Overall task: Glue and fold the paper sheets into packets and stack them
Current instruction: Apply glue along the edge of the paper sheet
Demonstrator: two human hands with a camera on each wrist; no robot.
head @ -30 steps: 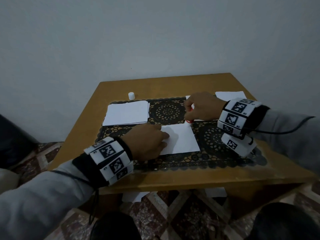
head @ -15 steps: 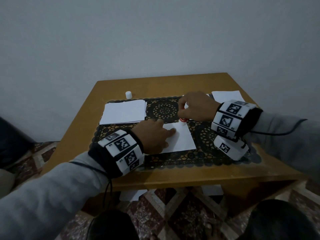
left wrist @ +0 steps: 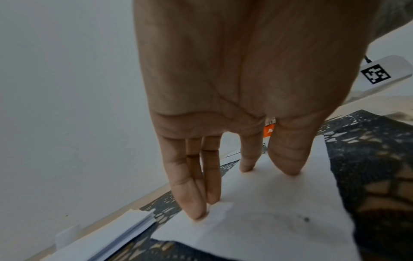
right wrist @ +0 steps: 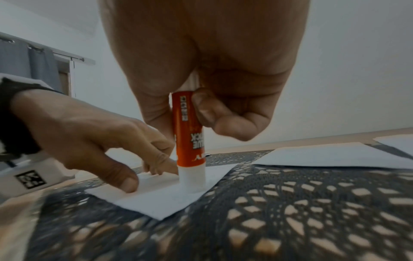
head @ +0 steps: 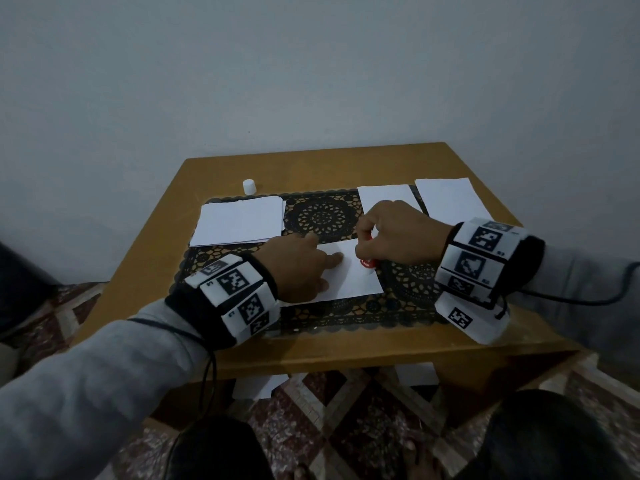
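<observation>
We press the sheet (head: 349, 275) flat with our left hand's (head: 298, 268) straight fingers; our right hand (head: 398, 237) grips the glue stick (right wrist: 190, 141) upright, tip on its right side.

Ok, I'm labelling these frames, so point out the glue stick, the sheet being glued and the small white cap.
glue stick (right wrist: 187, 134): right wrist view, orange label of the barrel.
sheet (head: 356, 284): head view, bare right part.
white cap (head: 249, 186): head view, its side.
</observation>
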